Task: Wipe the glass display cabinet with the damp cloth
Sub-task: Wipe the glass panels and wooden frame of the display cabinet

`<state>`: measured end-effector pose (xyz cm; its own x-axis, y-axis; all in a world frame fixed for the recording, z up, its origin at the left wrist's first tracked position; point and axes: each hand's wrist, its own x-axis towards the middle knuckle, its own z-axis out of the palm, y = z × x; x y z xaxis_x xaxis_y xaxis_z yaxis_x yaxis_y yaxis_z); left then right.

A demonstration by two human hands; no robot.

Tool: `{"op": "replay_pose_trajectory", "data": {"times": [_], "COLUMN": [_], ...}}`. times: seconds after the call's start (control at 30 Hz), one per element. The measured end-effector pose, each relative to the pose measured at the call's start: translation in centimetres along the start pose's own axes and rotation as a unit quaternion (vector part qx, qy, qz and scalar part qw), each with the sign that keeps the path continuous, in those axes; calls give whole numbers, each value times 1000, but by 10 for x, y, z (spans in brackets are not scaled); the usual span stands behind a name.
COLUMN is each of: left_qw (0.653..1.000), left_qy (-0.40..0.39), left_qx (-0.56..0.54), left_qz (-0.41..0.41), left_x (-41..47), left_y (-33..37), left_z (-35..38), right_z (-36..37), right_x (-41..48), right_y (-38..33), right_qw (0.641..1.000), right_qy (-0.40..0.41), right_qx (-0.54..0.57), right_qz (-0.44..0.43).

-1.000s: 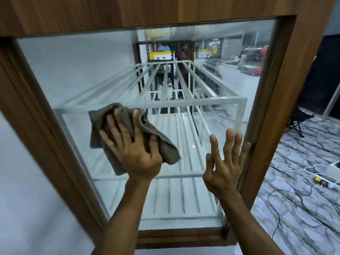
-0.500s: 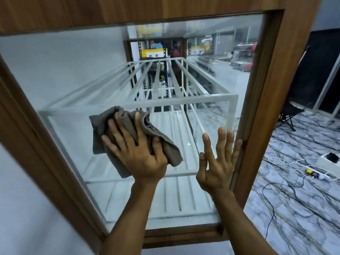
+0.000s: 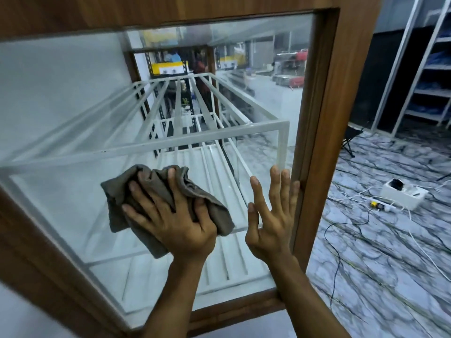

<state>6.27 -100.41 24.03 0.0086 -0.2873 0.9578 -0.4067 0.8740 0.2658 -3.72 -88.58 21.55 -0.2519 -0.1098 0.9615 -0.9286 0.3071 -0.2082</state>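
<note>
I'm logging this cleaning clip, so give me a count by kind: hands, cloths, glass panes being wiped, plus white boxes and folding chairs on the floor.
Hands: 2, left hand and right hand
Grey cloth: 1
Glass pane being wiped: 1
White box: 1
Folding chair: 1
Total: 6
</note>
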Motion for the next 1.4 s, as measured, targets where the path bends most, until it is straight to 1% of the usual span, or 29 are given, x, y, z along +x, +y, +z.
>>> {"op": "replay_pose_trajectory", "data": {"times": [0.07, 0.13, 0.17, 0.23, 0.3, 0.37, 0.43, 0.47, 0.53, 0.6, 0.67, 0.73, 0.8, 0.9, 0.97, 1.03, 1.13, 1.2, 1.27, 1.33, 1.4], "left_qw": [996, 987, 987, 994, 999, 1000, 998, 996, 990, 992, 997, 999, 997, 982, 973, 979, 995, 996, 991, 979, 970], "left_qy": [-62, -102, -101, -65, -27, -20, -42, -57, -87, -78, -50, -28, -36, -108, -139, -114, -52, -41, -71, -130, -164], "left_qx": [3, 16, 20, 20, 13, 10, 13, 21, 47, 53, 35, 28, 27, 51, 67, 63, 31, 24, 37, 62, 82], "left_qz": [58, 120, 120, 81, 31, 21, 51, 72, 101, 84, 44, 31, 64, 149, 173, 156, 85, 79, 110, 144, 163], "left_x": [-35, -51, -47, -23, 1, 3, -19, -34, -54, -40, -9, 10, -3, -60, -77, -55, -9, -12, -50, -99, -119], "left_y": [14, 16, 19, 34, 58, 77, 81, 78, 74, 85, 107, 123, 123, 104, 100, 113, 138, 139, 127, 110, 100], "left_z": [2, 5, 6, 13, 20, 27, 32, 33, 32, 33, 38, 43, 45, 42, 39, 42, 49, 53, 53, 49, 46], "right_z": [-1, -8, -16, -34, -47, -51, -51, -50, -50, -50, -51, -51, -51, -51, -50, -49, -48, -46, -46, -47, -46], "right_x": [2, 3, 6, 19, 34, 42, 41, 39, 37, 37, 35, 35, 35, 30, 26, 22, 14, 10, 9, 8, 8], "right_y": [-2, -5, -3, 10, 37, 66, 85, 89, 92, 92, 95, 98, 100, 102, 101, 101, 102, 103, 103, 104, 104], "right_qw": [1000, 999, 998, 995, 993, 997, 998, 998, 996, 995, 991, 987, 983, 979, 977, 976, 975, 974, 973, 972, 972], "right_qy": [3, 27, 49, 99, 113, 76, 32, 23, 16, 12, -1, -9, -18, -24, -22, -20, -21, -20, -21, -24, -22], "right_qx": [13, 41, 46, 17, -13, -16, 11, 30, 61, 84, 113, 140, 161, 188, 202, 210, 217, 221, 226, 227, 227], "right_qz": [4, -3, -10, -12, 11, 7, -43, -59, -62, -61, -69, -77, -82, -76, -67, -60, -50, -49, -46, -47, -52]}}
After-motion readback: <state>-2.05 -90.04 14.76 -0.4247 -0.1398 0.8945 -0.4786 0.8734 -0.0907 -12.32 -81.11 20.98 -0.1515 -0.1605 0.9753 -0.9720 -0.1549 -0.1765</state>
